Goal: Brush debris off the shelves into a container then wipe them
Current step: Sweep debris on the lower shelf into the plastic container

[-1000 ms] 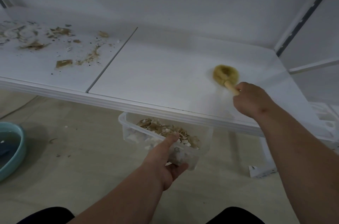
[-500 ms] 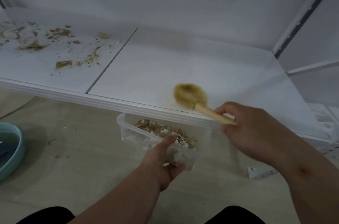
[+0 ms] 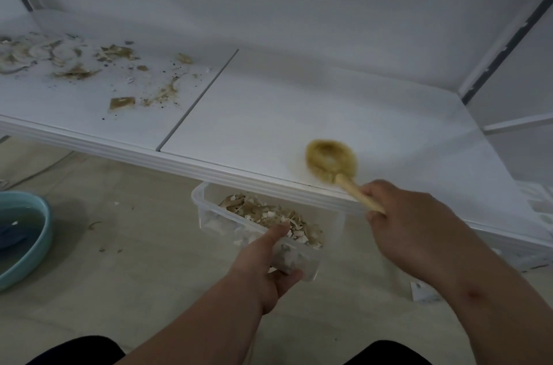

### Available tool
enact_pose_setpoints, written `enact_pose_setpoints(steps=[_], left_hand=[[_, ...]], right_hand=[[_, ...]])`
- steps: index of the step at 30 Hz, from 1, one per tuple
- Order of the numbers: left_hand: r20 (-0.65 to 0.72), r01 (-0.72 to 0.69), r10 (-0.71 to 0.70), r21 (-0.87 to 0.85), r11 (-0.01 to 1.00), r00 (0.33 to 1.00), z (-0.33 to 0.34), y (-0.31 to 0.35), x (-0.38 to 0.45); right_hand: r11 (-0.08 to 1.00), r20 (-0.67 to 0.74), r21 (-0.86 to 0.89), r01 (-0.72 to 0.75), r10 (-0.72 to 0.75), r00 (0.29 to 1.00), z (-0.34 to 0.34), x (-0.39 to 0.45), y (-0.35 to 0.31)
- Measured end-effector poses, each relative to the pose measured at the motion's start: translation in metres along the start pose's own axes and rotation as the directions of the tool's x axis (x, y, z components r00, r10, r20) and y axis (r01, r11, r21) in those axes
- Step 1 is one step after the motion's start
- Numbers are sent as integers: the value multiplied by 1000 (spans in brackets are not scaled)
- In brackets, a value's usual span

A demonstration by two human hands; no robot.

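Note:
My right hand (image 3: 416, 233) grips the wooden handle of a round yellow-bristled brush (image 3: 330, 160), whose head lies on the white shelf (image 3: 299, 113) near its front edge, blurred by motion. My left hand (image 3: 266, 266) holds a clear plastic container (image 3: 215, 215) just under the shelf's front lip, thumb on its near rim, fingers beneath. The container holds brown and white flakes. Brown and white debris (image 3: 89, 71) covers the left shelf panel; the right panel looks bare.
A light blue basin (image 3: 36, 248) with water stands on the beige floor at the left. A dark seam (image 3: 197, 101) splits the two shelf panels. A white upright post (image 3: 502, 35) rises at the right. A few flakes lie on the floor.
The brush swept from the right panel's middle towards the front edge above the container, then shifted slightly right and back. The left hand kept the container in place.

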State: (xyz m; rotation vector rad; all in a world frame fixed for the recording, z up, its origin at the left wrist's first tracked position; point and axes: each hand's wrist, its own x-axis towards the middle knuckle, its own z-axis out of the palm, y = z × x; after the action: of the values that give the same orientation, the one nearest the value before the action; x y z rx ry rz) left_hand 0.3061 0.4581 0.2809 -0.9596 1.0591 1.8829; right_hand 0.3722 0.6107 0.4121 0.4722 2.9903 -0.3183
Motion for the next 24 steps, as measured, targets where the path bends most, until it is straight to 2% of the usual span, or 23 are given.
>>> enact_pose_setpoints(steps=[2, 4, 6, 9, 12, 14, 16, 19, 22, 24], left_hand=[[4, -9, 9, -1, 1000, 1000, -3, 3, -1], [12, -16, 16, 3, 1000, 1000, -5, 7, -2], [19, -23, 23, 2, 1000, 1000, -9, 10, -2], [-11, -39, 39, -17, 999, 999, -15, 16, -2], [-23, -59, 58, -33, 998, 998, -21, 20, -3], [-16, -78, 77, -51, 996, 997, -27, 24, -4], [-22, -95, 94, -67, 993, 995, -34, 29, -5], [-61, -126, 121, -72, 989, 991, -46, 35, -7], [-72, -156, 150, -83, 984, 986, -57, 38, -10], [-90, -176, 167, -100, 979, 982, -64, 41, -13]], right_hand=[[999, 45, -18, 35, -34, 998, 9, -4, -13], [991, 101, 39, 130, -133, 986, 16, -13, -26], [976, 93, 117, 183, -195, 976, 16, -11, -33], [976, 4, 103, 191, -192, 981, 19, 4, -36], [971, 67, 69, 228, -232, 970, 29, 10, -51], [950, 113, 158, 269, -288, 951, 32, 14, -61], [922, 73, 254, 292, -319, 945, 33, 22, -67], [925, -11, 260, 276, -283, 959, 40, 35, -76], [938, 38, 199, 285, -298, 954, 48, 39, -86], [920, 55, 256, 298, -322, 945, 51, 39, -93]])
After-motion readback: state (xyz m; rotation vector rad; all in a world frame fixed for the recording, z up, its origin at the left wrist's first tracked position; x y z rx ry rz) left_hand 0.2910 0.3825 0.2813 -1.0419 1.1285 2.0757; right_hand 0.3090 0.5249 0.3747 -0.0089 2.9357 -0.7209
